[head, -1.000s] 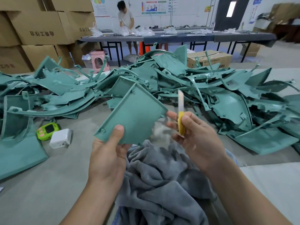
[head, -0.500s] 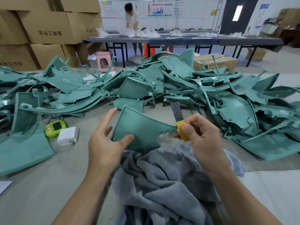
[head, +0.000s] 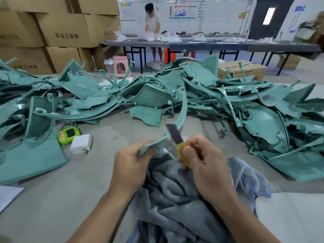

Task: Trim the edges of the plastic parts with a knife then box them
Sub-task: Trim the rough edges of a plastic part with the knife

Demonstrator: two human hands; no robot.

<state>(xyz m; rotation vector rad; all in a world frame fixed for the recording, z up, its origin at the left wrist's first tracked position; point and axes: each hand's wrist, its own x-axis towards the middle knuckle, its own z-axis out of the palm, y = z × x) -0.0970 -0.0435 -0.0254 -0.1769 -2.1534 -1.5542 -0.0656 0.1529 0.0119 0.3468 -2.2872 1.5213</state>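
My left hand (head: 130, 165) grips a green plastic part (head: 154, 143), now seen nearly edge-on, with a long curved strip (head: 182, 109) of it rising behind the blade. My right hand (head: 205, 160) grips a knife with a yellow handle (head: 182, 151); its dark blade (head: 173, 133) points up and meets the part's edge. Both hands hover over a grey cloth (head: 177, 195) on my lap. A big heap of green plastic parts (head: 210, 95) covers the far side of the table.
A green gadget (head: 68, 135) and a white charger block (head: 81, 143) lie on the grey table left of my hands. A large green panel (head: 29, 155) sits at the left. Cardboard boxes (head: 66, 30) are stacked behind; a person (head: 152, 23) works at a far table.
My left hand has turned the green part from flat and facing me to nearly edge-on and lowered it. The knife in my right hand has come against its edge.
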